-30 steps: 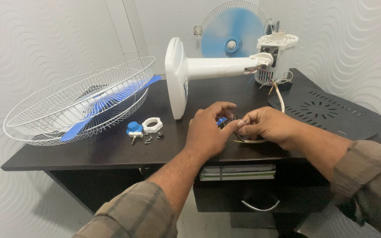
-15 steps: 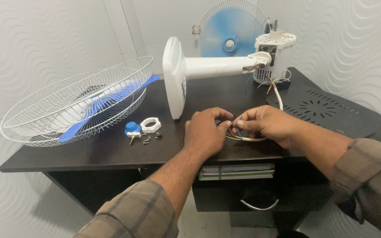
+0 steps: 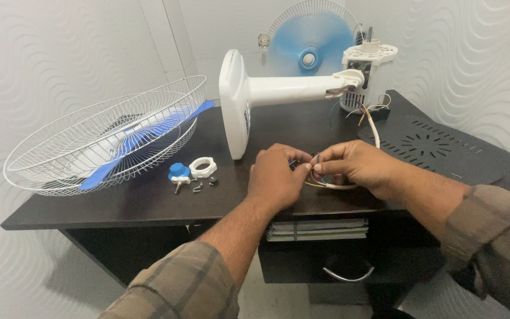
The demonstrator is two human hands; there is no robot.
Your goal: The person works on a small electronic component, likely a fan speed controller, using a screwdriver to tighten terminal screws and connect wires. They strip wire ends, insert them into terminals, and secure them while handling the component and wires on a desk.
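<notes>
Hands together near middle of bench [image 3: 149, 204]: left hand [image 3: 275, 177] and right hand [image 3: 358, 168] both pinched shut on thin coloured wires [image 3: 314, 174] at end of white cable [image 3: 373, 127]. Cable runs far right to fan motor [image 3: 364, 80]. Fan taken apart; wiring unfinished, by look. Wire guard [image 3: 104, 139], left, holds blue blade [image 3: 140, 139]. Blue knob [image 3: 178, 171], white ring nut [image 3: 203, 167], screws [image 3: 205, 186] loose beside guard.

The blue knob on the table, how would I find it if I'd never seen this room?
Start at the big white wire fan guard on the dark table. Just right of its rim sits the blue knob, beside a white ring nut. It is the only small blue piece, among tiny dark screws.
</notes>
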